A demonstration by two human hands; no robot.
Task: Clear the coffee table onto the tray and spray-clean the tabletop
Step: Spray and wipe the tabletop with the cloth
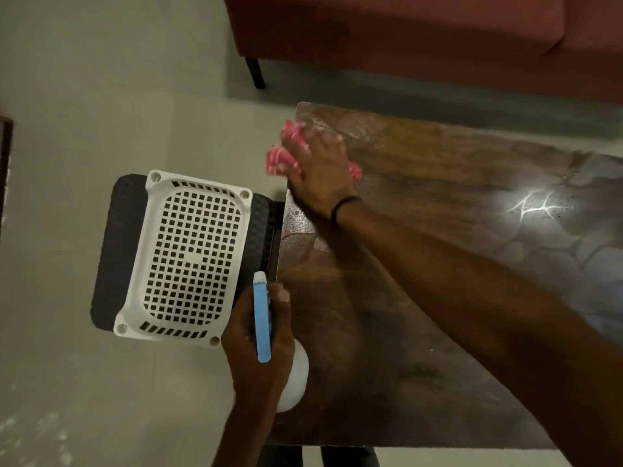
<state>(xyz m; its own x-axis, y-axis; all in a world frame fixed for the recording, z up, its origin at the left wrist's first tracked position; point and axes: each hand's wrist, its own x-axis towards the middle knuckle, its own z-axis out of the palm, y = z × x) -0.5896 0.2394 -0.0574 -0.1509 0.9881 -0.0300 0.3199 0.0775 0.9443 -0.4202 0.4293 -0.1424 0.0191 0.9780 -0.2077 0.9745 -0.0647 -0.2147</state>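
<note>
Your shot is dim, with a greenish cast. Hard glare star on the glossy tabletop [421,230] at 3 o'clock, so the light sits overhead. Your right hand [317,170] and the pink cloth [278,160] are motion-blurred. The sofa [404,35] at 12 o'clock is soft and murky. Straight edges bow toward the corners.

Right hand [317,163] pressing pink cloth [279,160] on coffee table [421,298] corner, left hand [259,342] gripping spray bottle [263,318], white tray [188,257] beside.
</note>
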